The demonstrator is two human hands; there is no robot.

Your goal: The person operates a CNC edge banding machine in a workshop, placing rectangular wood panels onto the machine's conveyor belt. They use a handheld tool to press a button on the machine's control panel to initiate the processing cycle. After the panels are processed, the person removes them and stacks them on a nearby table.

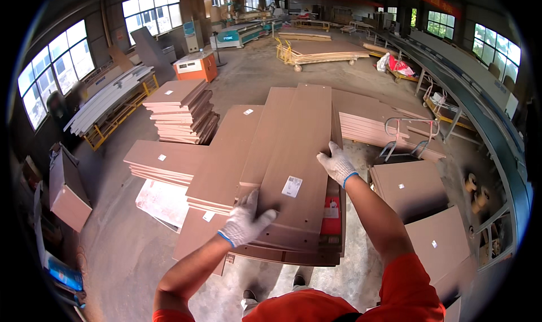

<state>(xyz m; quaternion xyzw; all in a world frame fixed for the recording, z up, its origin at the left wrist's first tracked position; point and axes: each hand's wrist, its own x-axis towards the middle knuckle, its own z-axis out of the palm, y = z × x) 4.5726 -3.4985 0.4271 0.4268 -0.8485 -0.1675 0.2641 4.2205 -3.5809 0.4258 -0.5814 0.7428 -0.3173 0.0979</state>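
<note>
A long brown board [298,147] with a white label [292,187] lies lengthwise in front of me on a stack of similar boards. My left hand [247,220], in a white knit glove with a blue cuff, grips its left edge near the close end, thumb across the top. Farther up, my right hand [339,165], gloved alike, holds the right edge; its fingertips are partly hidden. Small dark holes show near the board's close end. Beside it on the left lies another brown board [265,135]. A red-and-white sheet [332,214] shows below the right edge.
Stacked brown panels stand at left [179,93] and behind on the right [370,127]. A grey-handled cart [409,134] stands there too. More panels [409,186] lie near my right arm. An orange-and-white cabinet [195,66] and a yellow trolley [285,53] stand farther back.
</note>
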